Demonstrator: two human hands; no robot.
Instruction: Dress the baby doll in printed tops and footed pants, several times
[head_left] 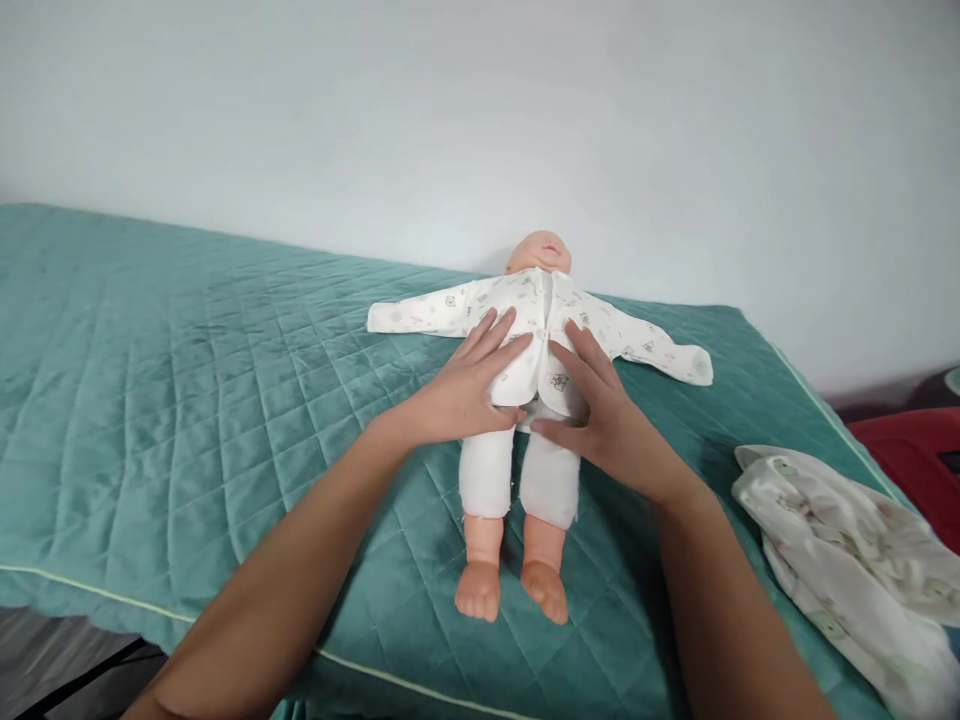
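Observation:
A baby doll (550, 478) lies on its back, feet toward me, its head at the wall side. It wears a white printed baby jacket (499, 293), sleeves spread out to both sides. Around a fastening at mid-chest the jacket's front edges meet; above and below it they part. My left hand (469, 385) rests with spread fingers on the jacket's left front, thumb near the lower hem. On the opposite front lies my right hand (607, 415), fingers likewise apart, its thumb by the top of the doll's leg. White cloth covers the upper legs; the lower legs and feet are bare.
A green quilted cover (225, 400) lies under the doll, with a pale wall (450, 120) behind. At the right, a crumpled white printed cloth (840, 560) lies near the edge. Beyond that edge is a red object (907, 445), partly seen.

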